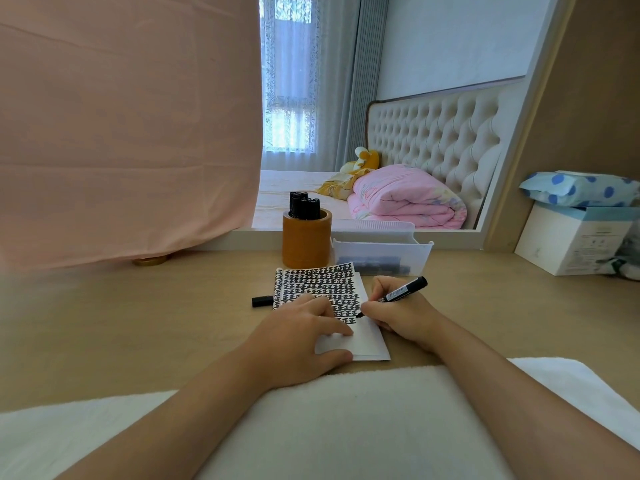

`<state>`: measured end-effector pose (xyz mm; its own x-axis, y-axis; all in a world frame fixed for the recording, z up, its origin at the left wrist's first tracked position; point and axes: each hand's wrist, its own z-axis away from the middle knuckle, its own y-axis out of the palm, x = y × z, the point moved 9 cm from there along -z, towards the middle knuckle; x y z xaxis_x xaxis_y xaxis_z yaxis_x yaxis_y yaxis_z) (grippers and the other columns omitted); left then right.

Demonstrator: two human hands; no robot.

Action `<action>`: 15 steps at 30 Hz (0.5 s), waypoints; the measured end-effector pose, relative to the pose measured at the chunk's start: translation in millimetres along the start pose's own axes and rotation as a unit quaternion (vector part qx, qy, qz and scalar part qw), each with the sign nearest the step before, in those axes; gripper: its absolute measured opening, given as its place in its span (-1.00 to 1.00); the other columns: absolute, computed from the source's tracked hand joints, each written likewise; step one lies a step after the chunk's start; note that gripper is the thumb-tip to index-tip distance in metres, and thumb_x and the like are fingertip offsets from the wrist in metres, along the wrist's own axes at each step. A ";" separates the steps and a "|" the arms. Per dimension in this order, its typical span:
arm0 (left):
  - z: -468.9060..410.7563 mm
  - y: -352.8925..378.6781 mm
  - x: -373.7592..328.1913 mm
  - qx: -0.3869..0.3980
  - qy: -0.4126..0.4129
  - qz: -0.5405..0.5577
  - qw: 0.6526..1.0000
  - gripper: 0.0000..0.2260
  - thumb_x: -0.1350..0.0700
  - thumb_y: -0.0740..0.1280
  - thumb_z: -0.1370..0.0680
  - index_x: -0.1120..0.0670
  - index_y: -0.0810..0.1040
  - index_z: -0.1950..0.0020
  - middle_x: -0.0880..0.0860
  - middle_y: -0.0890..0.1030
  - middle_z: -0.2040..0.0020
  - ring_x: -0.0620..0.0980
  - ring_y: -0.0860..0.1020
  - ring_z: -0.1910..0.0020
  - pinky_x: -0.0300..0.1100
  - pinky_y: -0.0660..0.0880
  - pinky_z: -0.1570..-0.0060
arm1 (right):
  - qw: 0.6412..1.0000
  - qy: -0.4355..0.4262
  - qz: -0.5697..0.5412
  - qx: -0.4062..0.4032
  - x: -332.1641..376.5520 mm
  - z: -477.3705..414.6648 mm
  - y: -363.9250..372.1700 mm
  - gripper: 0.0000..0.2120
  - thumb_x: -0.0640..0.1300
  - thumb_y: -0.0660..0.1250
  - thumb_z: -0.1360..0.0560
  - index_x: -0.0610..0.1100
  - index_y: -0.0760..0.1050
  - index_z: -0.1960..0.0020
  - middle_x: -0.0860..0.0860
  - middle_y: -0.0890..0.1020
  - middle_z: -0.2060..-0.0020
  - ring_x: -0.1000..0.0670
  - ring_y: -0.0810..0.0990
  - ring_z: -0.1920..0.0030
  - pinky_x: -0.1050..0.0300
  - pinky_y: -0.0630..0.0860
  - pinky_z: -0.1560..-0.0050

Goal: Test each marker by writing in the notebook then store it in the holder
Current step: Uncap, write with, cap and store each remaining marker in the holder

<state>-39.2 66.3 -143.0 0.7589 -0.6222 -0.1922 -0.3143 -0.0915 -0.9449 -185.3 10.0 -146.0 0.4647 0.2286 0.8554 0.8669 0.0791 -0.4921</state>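
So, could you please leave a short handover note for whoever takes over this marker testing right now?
Left hand lies flat on the notebook, steadying it. Right hand grips a marker, uncapped, tip on the page. Several markers already stand in the brown holder; more lie in the clear tray behind. A black cap lies left of the notebook. Left: finish this test, cap it, store it, then the tray's.

- I see a pale wooden desk [138, 323] carrying everything.
- The notebook [367, 337] lies open on it, near the front edge.
- Just behind the notebook's left corner: a round brown holder [306, 242].
- Behind its right corner: a clear plastic bin [381, 254].
- At the notebook's left edge: a black cap [262, 301].
- Well right of the notebook: a white box [571, 240].
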 end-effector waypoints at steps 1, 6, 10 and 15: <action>-0.3 0.1 0.0 0.001 -0.001 0.001 1.000 -0.58 -0.34 0.23 -0.51 -0.27 0.48 -0.32 -0.20 0.45 -0.09 -0.21 0.34 -0.06 -0.23 0.45 0.01 | 1.000 -0.005 0.006 0.001 0.5 -0.3 0.4 -0.81 -0.27 0.44 -0.43 -0.16 0.46 0.29 0.00 0.54 0.44 0.13 0.45 0.45 0.23 0.42 0.40; -0.6 0.8 0.1 0.010 -0.007 0.001 1.000 -0.58 -0.33 0.23 -0.51 -0.26 0.47 -0.33 -0.20 0.45 -0.11 -0.20 0.35 -0.07 -0.21 0.46 -0.02 | 1.000 -0.011 0.025 0.002 2.7 -0.7 1.7 -0.79 -0.27 0.45 -0.42 -0.14 0.46 0.31 0.01 0.55 0.40 0.12 0.47 0.37 0.27 0.42 0.39; -1.2 1.2 0.8 0.011 -0.009 0.001 1.000 -0.58 -0.34 0.22 -0.51 -0.27 0.47 -0.33 -0.20 0.45 -0.11 -0.20 0.35 -0.08 -0.21 0.45 -0.02 | 1.000 -0.009 0.027 -0.012 2.9 -0.3 -0.5 -0.75 -0.30 0.43 -0.42 -0.12 0.42 0.34 -0.01 0.51 0.40 0.10 0.45 0.37 0.26 0.39 0.40; -1.1 1.7 1.7 0.011 -0.010 0.005 1.000 -0.58 -0.34 0.23 -0.51 -0.26 0.47 -0.33 -0.19 0.45 -0.11 -0.19 0.35 -0.08 -0.20 0.45 -0.02 | 1.000 -0.003 0.026 0.009 1.8 0.2 1.3 -0.76 -0.28 0.43 -0.43 -0.11 0.42 0.32 0.06 0.52 0.42 0.17 0.46 0.39 0.28 0.40 0.38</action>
<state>-39.1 64.2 -144.6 0.7671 -0.6073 -0.2068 -0.3100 -0.0686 -0.9483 -183.3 10.7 -145.2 0.5083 0.2396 0.8272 0.8380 0.0835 -0.5392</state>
